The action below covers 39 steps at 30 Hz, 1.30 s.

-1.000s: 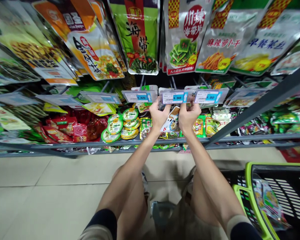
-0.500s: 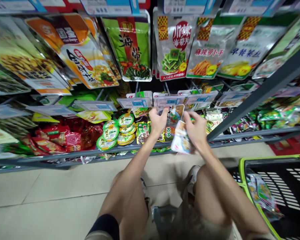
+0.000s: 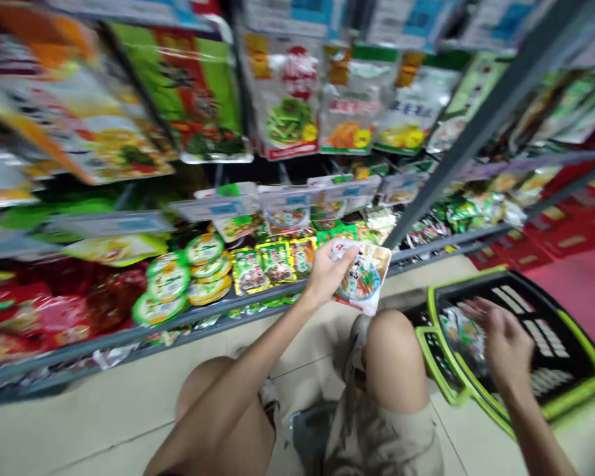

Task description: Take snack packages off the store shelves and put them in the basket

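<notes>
Near the shelf edge (image 3: pixel 178 322), the left hand (image 3: pixel 330 274) has its fingers clamped on a food packet (image 3: pixel 363 277). Over the basket (image 3: pixel 430 311), the right hand (image 3: pixel 508 347) hangs, fingers apart.

The snack pouch (image 3: pixel 363 279) is white with a blue-ringed bowl picture. The shopping basket (image 3: pixel 570 324) is black with a lime-green rim and white-lined slots.

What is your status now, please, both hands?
Left hand: gripping printed snack packet. Right hand: open over black plastic basket, by packets inside. Right knee just below held packet.
</notes>
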{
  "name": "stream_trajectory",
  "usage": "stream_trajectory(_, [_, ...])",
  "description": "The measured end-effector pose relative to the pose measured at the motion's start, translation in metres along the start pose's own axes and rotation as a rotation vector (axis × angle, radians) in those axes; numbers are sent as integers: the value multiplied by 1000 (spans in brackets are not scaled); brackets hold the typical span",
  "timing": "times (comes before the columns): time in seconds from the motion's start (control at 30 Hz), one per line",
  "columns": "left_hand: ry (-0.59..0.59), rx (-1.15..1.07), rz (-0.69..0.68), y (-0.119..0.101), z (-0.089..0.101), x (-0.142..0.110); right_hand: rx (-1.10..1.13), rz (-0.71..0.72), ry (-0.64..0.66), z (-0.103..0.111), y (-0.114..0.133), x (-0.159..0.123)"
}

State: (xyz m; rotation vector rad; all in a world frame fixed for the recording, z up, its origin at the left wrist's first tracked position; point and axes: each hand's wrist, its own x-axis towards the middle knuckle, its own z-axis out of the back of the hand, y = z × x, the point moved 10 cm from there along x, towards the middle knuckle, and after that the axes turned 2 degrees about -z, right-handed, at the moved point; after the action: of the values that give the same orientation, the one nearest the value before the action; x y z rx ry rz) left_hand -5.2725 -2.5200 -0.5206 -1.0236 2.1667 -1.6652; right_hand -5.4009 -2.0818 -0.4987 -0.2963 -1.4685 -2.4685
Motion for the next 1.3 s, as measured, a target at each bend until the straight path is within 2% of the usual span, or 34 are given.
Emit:
stream_trajectory(0.07, [71, -28, 99, 16, -43, -26, 287, -1, 373, -79, 58, -36])
stream_trajectory(0.1, [88, -43, 127, 21, -58, -36, 362, -9, 469, -109, 81, -46])
stream_trajectory(0.17, [96, -57, 150, 28, -71, -45, 436, -41, 442, -142, 105, -46])
stream_trajectory(0.2, [83, -48, 147, 29, -69, -43, 467, -60, 421, -156, 111, -41])
stream_trajectory(0.27, [20, 2, 109, 24, -48, -31, 528, -75, 429, -185, 117, -27])
stream_trajectory(0.33, [-82, 69, 40, 9, -11, -12, 572, -36, 522, -223, 132, -13])
stream_trajectory(0.5, [-352, 184, -173, -41, 88, 22, 595, 224, 661, -329, 212, 2])
stream_trajectory(0.57, [-442, 201, -221, -51, 117, 28, 634, 269, 657, -366, 242, 1])
stream_trajectory(0.63, [-515, 191, -235, -53, 137, 34, 646, 256, 598, -393, 258, 3])
stream_trajectory(0.73, [-581, 190, -248, -53, 152, 41, 624, 236, 489, -415, 266, 9])
stream_trajectory(0.9, [-586, 231, -336, -59, 148, 40, 599, 269, 348, -409, 261, 6])
stream_trajectory(1.07, [-616, 192, -383, -62, 151, 36, 673, 295, 362, -408, 268, -4])
stream_trajectory(1.2, [-611, 171, -376, -63, 152, 45, 654, 322, 290, -408, 274, 1])
stream_trajectory(1.3, [-598, 136, -411, -67, 149, 51, 679, 310, 284, -408, 275, 3])
